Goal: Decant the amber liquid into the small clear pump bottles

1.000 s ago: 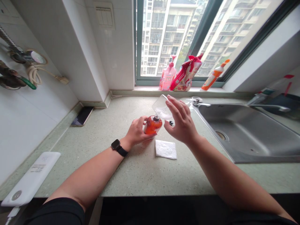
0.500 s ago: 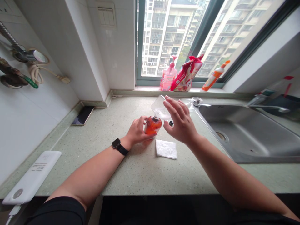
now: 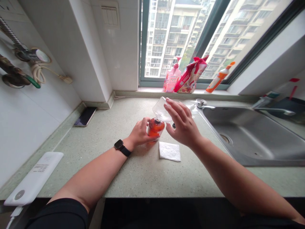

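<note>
My left hand (image 3: 140, 133) is closed around a bottle of orange-red liquid (image 3: 155, 128) standing on the counter. A clear, see-through bottle (image 3: 160, 108) is tipped over it, its neck down at the orange bottle's mouth. My right hand (image 3: 183, 124) holds that clear bottle from the right side, fingers along its far end and thumb low; part of it is hidden behind the fingers. A small black cap (image 3: 174, 125) shows partly behind my right thumb. In front of the orange bottle lies a folded white tissue (image 3: 170, 151).
A steel sink (image 3: 252, 133) is set into the counter at right. A phone (image 3: 85, 116) and a white power bank (image 3: 35, 178) lie at left. On the windowsill stand a pink pump bottle (image 3: 172, 78), a red pouch (image 3: 190, 76) and an orange-white bottle (image 3: 219, 79).
Both hands stay nearly in place, with the clear bottle still tilted over the orange one. My right hand has shifted very slightly left, covering more of the black cap.
</note>
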A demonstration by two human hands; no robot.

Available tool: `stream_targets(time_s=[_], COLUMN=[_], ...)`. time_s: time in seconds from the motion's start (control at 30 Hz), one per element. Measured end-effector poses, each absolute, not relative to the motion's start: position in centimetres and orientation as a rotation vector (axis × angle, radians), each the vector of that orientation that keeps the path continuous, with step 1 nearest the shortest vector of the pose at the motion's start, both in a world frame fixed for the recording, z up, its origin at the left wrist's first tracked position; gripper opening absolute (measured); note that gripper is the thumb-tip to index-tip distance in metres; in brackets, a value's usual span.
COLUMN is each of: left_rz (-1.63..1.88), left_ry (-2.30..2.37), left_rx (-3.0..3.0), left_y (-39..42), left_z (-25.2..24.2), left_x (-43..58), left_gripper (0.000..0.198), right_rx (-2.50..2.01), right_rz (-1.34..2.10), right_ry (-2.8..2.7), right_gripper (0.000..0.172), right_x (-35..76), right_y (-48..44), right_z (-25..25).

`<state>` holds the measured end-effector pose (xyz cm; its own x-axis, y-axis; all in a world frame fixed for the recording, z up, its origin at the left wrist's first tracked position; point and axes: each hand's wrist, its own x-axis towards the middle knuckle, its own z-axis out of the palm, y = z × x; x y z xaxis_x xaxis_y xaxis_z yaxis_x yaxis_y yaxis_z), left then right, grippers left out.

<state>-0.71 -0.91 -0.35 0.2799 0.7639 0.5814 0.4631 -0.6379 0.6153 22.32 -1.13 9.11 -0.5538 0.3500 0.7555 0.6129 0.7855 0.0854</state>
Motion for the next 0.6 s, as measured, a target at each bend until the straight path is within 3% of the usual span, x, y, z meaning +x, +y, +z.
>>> stream_targets(time_s=[0.6], left_rz=[1.272], left_ry=[1.097], left_rx=[2.206], left_y=[-0.91], left_z=[-0.26], left_x=[-0.71], left_gripper=[0.071], right_rx=[-0.677], right_rz=[-0.456], right_ry=[-2.251], right_gripper=[0.104], right_x=[22.04], right_y=[-1.44], right_z=[9.83])
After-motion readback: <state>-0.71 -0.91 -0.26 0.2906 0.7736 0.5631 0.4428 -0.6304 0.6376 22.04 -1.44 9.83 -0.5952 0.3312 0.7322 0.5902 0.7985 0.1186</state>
